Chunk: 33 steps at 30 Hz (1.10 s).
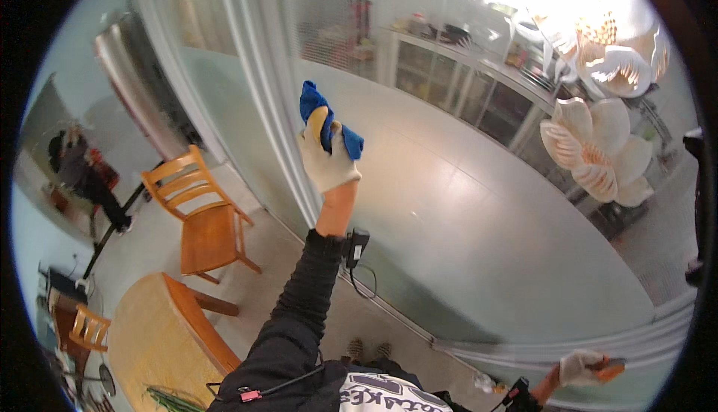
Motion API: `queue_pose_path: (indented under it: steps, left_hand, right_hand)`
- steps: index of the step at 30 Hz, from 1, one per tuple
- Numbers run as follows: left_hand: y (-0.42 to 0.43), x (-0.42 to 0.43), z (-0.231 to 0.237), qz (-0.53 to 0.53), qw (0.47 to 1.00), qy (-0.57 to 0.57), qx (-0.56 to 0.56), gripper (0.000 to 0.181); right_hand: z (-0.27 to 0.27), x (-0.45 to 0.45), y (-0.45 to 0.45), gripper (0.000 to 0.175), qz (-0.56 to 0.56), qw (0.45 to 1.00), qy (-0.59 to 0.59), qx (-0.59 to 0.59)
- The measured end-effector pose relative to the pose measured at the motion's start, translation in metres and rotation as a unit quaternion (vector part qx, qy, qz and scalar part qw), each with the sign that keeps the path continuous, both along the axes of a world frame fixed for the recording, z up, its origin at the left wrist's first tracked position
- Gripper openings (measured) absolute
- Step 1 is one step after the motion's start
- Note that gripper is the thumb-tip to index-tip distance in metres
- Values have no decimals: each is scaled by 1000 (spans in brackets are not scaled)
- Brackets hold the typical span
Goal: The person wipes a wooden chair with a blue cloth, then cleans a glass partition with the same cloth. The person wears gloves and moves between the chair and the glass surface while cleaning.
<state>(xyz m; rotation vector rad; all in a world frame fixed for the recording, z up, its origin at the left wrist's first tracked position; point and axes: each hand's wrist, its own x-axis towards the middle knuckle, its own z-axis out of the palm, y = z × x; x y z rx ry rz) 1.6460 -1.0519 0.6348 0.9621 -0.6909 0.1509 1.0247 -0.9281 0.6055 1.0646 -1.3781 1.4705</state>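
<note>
My left hand (331, 157), in a white work glove, is raised with its fingers around a crumpled blue cloth (314, 101). It is at a large glass partition (449, 204) with a frosted lower part, beside the pale metal door frame (263, 92); I cannot tell whether the cloth touches the glass. Low at the right, my right hand (580, 368), gloved too, grips an orange-and-black hand tool (611, 369) whose exact kind is unclear. A flower decoration (597, 154) with pale petals covers part of the glass.
Behind my left arm stand a wooden chair (207, 238) and a wooden table (151, 328) with green stalks (171, 399) on it. A person (84, 171) appears at the far left, seemingly in a mirror. Counters (477, 81) show through the glass. A black device with a cable (357, 248) is at my left wrist.
</note>
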Motion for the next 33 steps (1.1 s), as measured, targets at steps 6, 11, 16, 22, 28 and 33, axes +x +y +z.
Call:
queue_pose_path:
  steps: [6,11,16,22,28,33]
  left_hand:
    - [69,-183,-31,-82,964,-135,214,31]
    - [86,-231,-60,-280,909,-147,271,24]
    - [61,-177,-37,15,977,18,214,33]
    - [33,-225,50,55,997,31,43,29]
    - [94,-440,76,-173,952,-210,138,25]
    - [111,-485,53,-296,834,-411,217,23]
  right_hand:
    - [2,4,-1,62,-4,999,-39,25]
    - [9,13,16,63,-21,991,-75,107]
    - [7,1,26,63,-65,987,0,149]
    - [-8,17,9,63,190,964,-176,68]
    - [-10,11,15,46,187,978,-50,75]
    - [-3,-11,15,46,190,976,91,54]
